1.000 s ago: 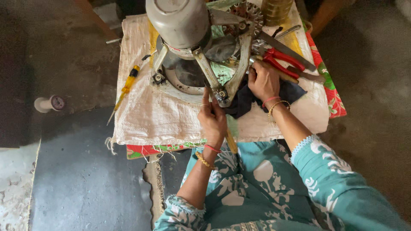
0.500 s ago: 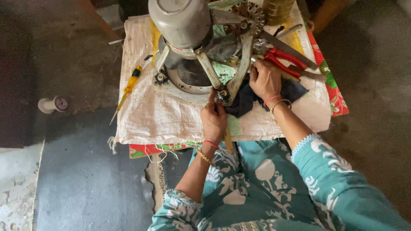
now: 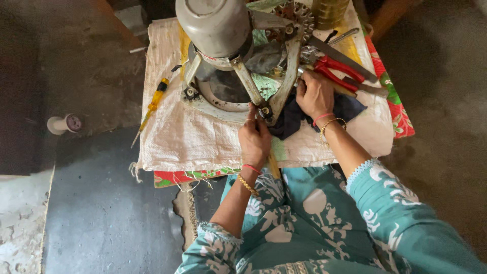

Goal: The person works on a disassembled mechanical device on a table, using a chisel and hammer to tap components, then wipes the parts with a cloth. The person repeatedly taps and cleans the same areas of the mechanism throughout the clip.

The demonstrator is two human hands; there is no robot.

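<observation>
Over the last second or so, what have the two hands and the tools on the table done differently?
Very little changed. The left hand stays at the bolt where the metal arms of the grey motor meet, fingers only slightly shifted. The right hand still rests on the dark cloth beside it. Nothing was picked up or let go. The yellow screwdriver, red pliers and white sack lie as before; only the view drifted slightly.

She wears a teal tunic printed with white leaves, lace-trimmed sleeves, and red thread and gold bangles at both wrists.
</observation>
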